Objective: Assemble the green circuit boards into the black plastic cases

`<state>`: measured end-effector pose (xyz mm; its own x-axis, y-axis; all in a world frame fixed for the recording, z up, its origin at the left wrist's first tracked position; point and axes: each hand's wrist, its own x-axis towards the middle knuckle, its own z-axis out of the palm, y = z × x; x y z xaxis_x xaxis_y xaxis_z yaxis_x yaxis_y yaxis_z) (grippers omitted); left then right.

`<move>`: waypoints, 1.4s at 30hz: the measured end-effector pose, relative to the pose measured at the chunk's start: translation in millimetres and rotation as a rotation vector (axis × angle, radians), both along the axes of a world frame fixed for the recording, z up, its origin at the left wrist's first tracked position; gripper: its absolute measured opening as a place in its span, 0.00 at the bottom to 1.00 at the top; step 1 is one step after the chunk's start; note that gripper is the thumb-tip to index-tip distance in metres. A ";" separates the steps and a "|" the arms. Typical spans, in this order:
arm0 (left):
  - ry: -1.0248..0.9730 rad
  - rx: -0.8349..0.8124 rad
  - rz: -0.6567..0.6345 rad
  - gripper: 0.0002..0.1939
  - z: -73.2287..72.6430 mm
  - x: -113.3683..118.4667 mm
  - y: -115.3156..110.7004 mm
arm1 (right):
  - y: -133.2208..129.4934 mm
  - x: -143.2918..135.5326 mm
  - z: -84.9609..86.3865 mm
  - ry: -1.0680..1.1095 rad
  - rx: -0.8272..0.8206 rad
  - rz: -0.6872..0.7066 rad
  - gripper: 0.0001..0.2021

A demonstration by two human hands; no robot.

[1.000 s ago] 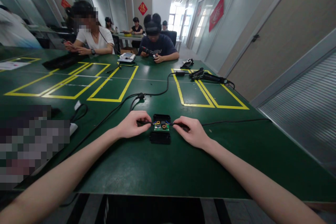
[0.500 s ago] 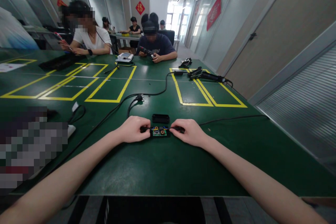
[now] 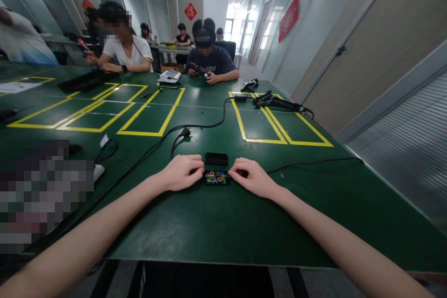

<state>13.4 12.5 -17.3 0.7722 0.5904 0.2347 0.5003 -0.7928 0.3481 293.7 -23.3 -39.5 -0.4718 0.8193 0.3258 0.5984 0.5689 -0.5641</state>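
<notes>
Green tabletop (image 3: 209,228), smooth, dull sheen, scuffed toward the near edge. Near its middle, between both hands: small circuit board (image 3: 217,178), ring-shaped coppery coils, thin blue and yellow wires, lying in a shallow black tray (image 3: 227,182). Open black shell (image 3: 216,159), oblong, just beyond, apart from it.

Left hand (image 3: 184,172) at the board's left end, fingers curled in, thumb near forefinger, closed round a black cord (image 3: 172,148); that cord curves up to a moulded plug (image 3: 186,133). Right hand (image 3: 254,179) opposite, thumb and fingertips drawn together on a thin black cable (image 3: 314,163) running rightward.

Farther out: flat yellow tape (image 3: 139,133) in rectangles; two co-workers seated opposite.

Hard to make out: cord ends, covered by the fingers; wire joints, too small; bulky item (image 3: 45,195) at left, pixelated; person in white (image 3: 24,39), cut off by the left edge.
</notes>
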 end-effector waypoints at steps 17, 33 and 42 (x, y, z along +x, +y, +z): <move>0.077 -0.024 0.145 0.18 -6.5 7.1 2.2 | 0.3 -3.3 4.5 -0.035 -0.193 -0.097 0.19; 0.134 0.134 0.112 0.19 -9.3 11.7 1.2 | 2.0 -1.4 6.0 -0.067 -0.087 -0.059 0.11; 0.020 0.122 0.263 0.25 -19.2 11.0 6.5 | 7.4 -2.1 -10.0 -0.168 0.015 -0.250 0.21</move>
<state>24.4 18.9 -36.5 0.6016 0.7392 0.3029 0.6998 -0.6705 0.2463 291.6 -15.9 -49.6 -0.3040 0.9127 0.2731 0.8055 0.3993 -0.4378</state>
